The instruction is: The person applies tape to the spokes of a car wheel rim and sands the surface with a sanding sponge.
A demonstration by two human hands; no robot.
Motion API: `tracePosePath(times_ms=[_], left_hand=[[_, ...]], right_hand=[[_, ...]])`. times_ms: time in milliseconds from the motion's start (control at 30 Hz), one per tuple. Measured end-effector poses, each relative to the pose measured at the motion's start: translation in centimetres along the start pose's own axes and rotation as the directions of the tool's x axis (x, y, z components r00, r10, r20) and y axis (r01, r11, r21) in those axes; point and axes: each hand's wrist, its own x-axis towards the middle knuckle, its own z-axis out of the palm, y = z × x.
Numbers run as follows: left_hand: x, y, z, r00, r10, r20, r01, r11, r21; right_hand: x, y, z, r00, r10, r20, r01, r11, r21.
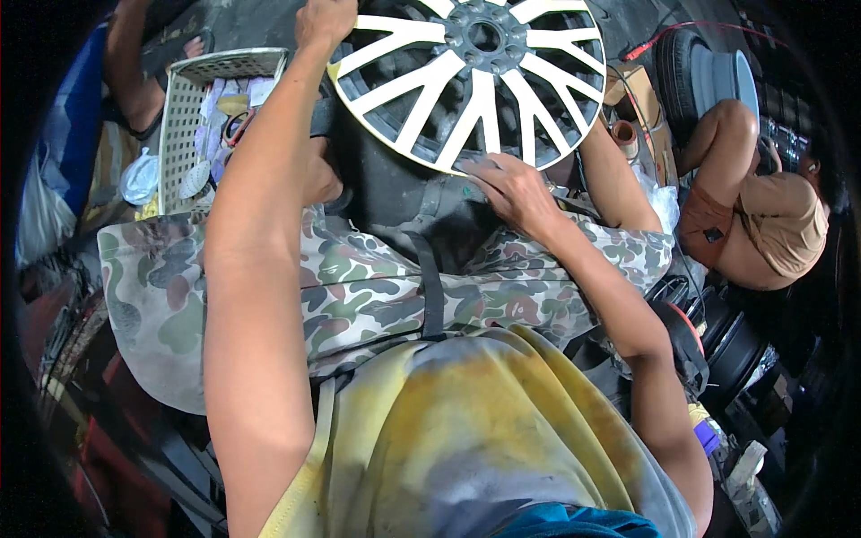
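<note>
Left hand point(325, 20) is curling closed on the white spoked wheel point(466, 81) rim, right hand point(511, 188) lying spread flat on its lower edge; propped wheel is likely risking sliding off the lap.

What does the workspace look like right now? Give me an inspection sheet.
Surface: dark floor, mostly covered.
Job's things: white spoked wheel propped tilted over the lap.
Clutter: white mesh basket of small bits at left; tape roll at right.
Grippers: left hand grips the wheel's upper left rim; right hand rests on its lower rim.
Cables: red cable at upper right.
Surroundings: seated person at right, tyre behind them.
</note>
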Motion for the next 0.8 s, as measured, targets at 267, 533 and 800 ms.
tracePosePath(times_ms=[267, 533, 800], left_hand=[[0.2, -0.1, -0.3, 1.000, -0.014, 0.020, 0.014, 1.000, 0.002], [0.1, 0.0, -0.2, 0.999, -0.032, 0.027, 0.032, 0.999, 0.001], [0.0, -0.8, 0.6, 1.000, 0.018, 0.013, -0.018, 1.000, -0.005]], right_hand=[[-0.7, -0.4, 0.2, 0.997, 0.023, -0.068, -0.028, 0.996, -0.082], [-1.8, -2.9, 1.5, 0.964, 0.189, -0.186, -0.211, 0.972, -0.107], [-1.1, -3.3, 1.5, 0.962, 0.232, -0.141, -0.249, 0.961, -0.118]])
